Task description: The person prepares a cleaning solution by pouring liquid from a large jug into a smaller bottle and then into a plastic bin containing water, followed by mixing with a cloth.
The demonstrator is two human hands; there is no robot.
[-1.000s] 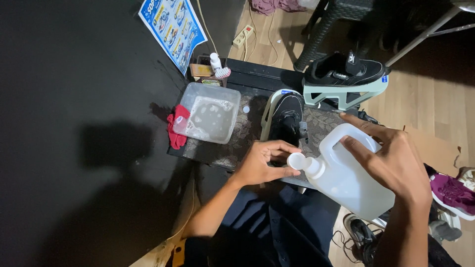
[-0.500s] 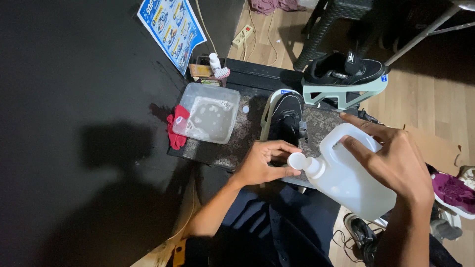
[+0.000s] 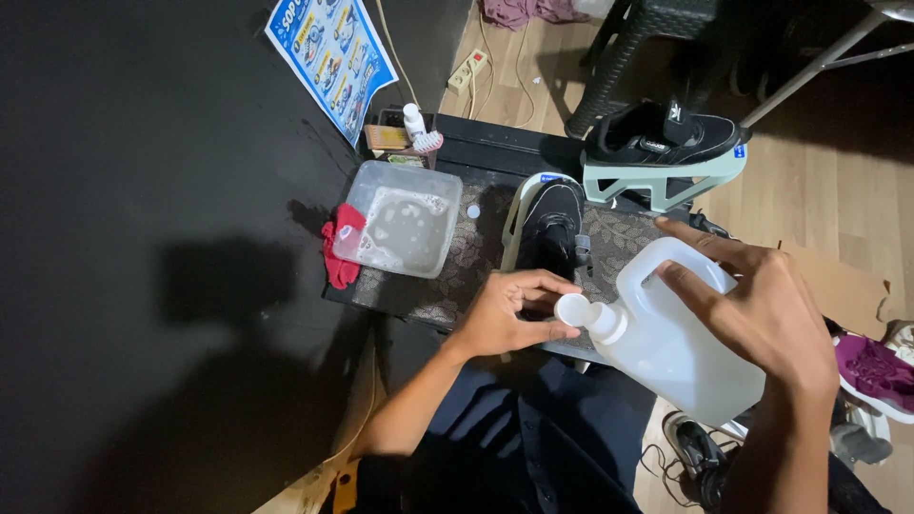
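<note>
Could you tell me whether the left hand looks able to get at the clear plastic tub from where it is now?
Probably yes. The left hand is pinching the white cap of the jug, and the clear plastic tub sits up and left of it on the mat with nothing between, though it must let go first.

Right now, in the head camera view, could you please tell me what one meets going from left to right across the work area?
Red cloth → clear plastic tub → left hand → white cap → translucent jug → right hand.
</note>
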